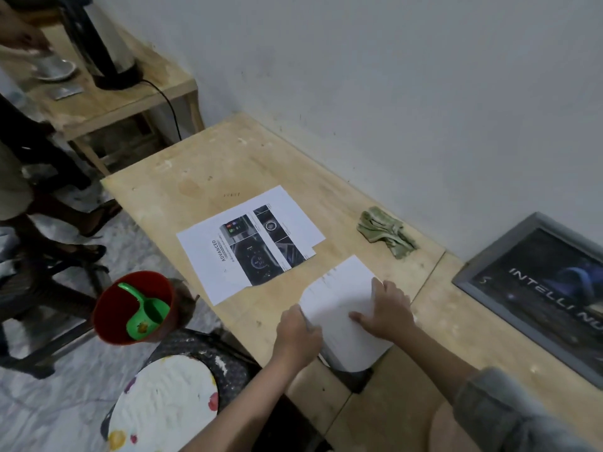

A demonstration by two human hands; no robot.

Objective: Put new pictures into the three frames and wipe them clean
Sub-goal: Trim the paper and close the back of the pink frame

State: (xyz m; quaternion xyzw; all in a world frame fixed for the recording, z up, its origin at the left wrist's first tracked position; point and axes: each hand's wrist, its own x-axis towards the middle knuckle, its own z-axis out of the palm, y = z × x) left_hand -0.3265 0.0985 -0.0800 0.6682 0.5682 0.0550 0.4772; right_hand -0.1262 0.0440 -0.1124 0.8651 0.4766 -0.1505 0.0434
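A white sheet (339,308) lies blank side up near the front of the wooden table (202,177), covering a dark frame (354,378) whose corner shows beneath it. My left hand (298,331) pinches the sheet's left edge. My right hand (386,309) presses flat on the sheet. A printed picture sheet (251,243) with dashboard photos lies further back. A grey frame (538,295) holding a dark "INTELLI" picture sits at the right. A crumpled greenish cloth (385,236) lies near the wall.
A red bucket (135,308) with a green scoop (143,313) stands left of the table, above a paint-stained round stool (166,402). Another person (19,177) stands at a second wooden table (107,99) with a kettle (98,40) and a bowl (54,68).
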